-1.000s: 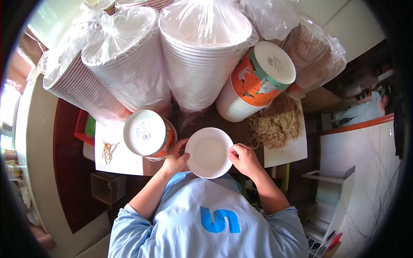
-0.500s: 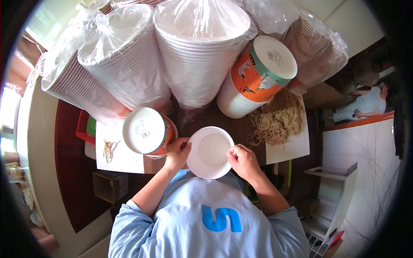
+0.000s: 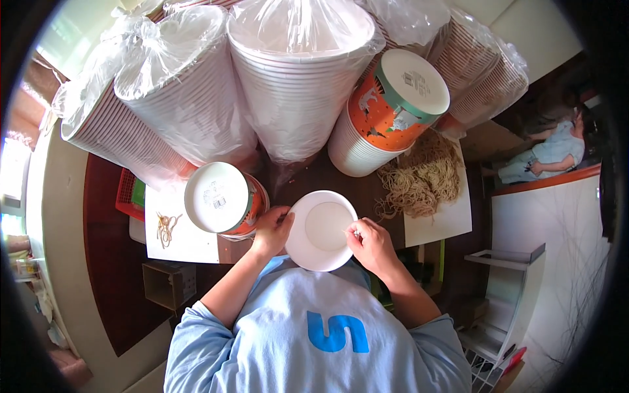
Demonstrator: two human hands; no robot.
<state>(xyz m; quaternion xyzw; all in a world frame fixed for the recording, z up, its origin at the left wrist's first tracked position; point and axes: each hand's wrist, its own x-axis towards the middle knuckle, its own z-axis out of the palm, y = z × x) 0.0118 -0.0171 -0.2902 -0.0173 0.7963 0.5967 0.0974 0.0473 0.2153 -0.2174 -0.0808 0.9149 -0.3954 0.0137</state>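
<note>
A white paper bucket (image 3: 327, 226), its open mouth toward me, is held close to my chest. My left hand (image 3: 271, 232) is closed on its left side, thumb near the rim. At the right rim my right hand (image 3: 369, 243) is closed in a pinch; a thin pale cord end shows at its fingertips inside the bucket, and the rest of the cord is hidden. Left of my left hand, upside-down orange buckets (image 3: 257, 202) with a white base are stacked. A tangled pile of beige cords (image 3: 426, 175) lies beyond my right hand.
Tall bagged stacks of paper buckets (image 3: 295, 92) line the back of the dark table (image 3: 308, 177). An orange printed bucket (image 3: 383, 111) tops another stack at right. Loose cords (image 3: 168, 229) lie on a white sheet (image 3: 193, 226) at left. Another person (image 3: 550, 154) is at far right.
Both hands stay at the bucket, which has barely shifted. The background person at far right has raised an arm toward the head. The view has moved slightly.
</note>
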